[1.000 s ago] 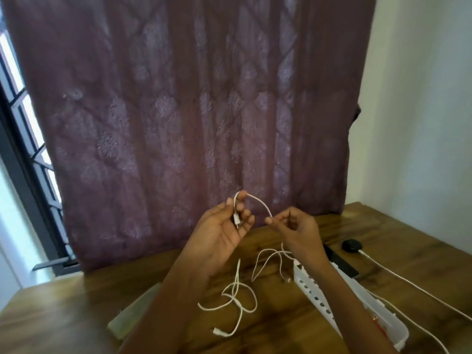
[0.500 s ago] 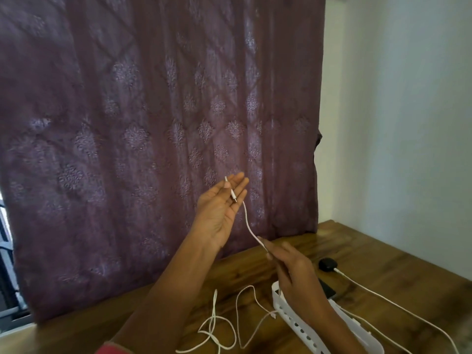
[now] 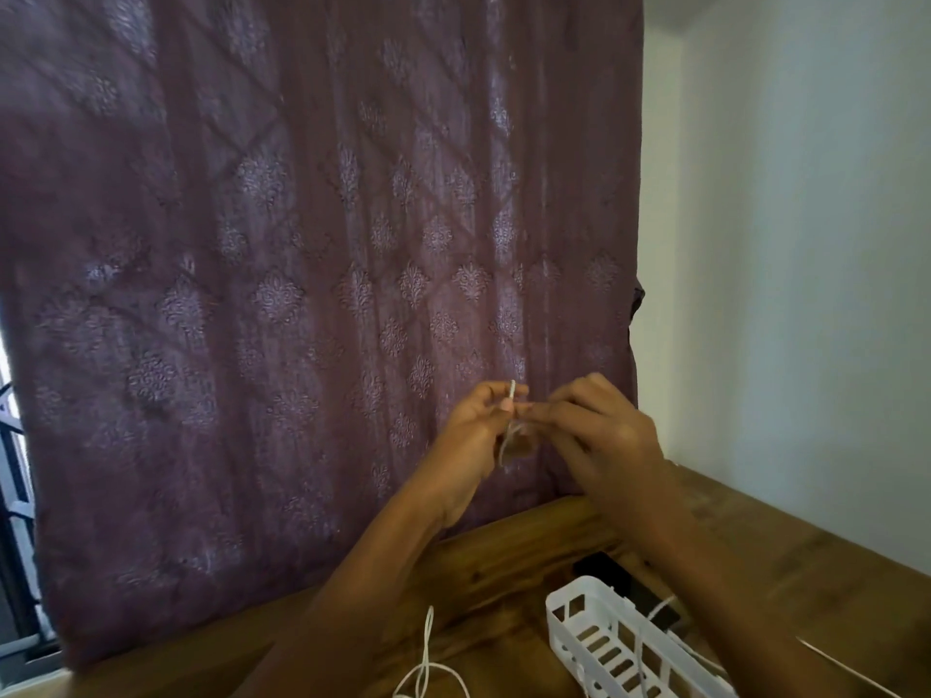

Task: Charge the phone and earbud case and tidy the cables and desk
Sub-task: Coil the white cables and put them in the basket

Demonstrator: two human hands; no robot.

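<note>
A thin white cable [image 3: 510, 418] is held up in front of the curtain, its end sticking up above my left hand [image 3: 478, 430], which pinches it between thumb and fingers. My right hand [image 3: 599, 435] meets the left and pinches the same cable just beside it. More of the white cable lies in loops [image 3: 428, 667] on the wooden desk [image 3: 816, 581] below. A dark phone [image 3: 612, 579] lies flat on the desk, partly hidden behind my right forearm. The earbud case is out of view.
A white slotted plastic basket [image 3: 604, 642] stands on the desk at the lower right, with a cable across it. A purple patterned curtain [image 3: 302, 294] hangs close behind the desk. A white wall [image 3: 806, 244] bounds the right side.
My right hand has risen from near the desk to meet my left hand at the cable end. The view has tilted up, so less of the desk shows.
</note>
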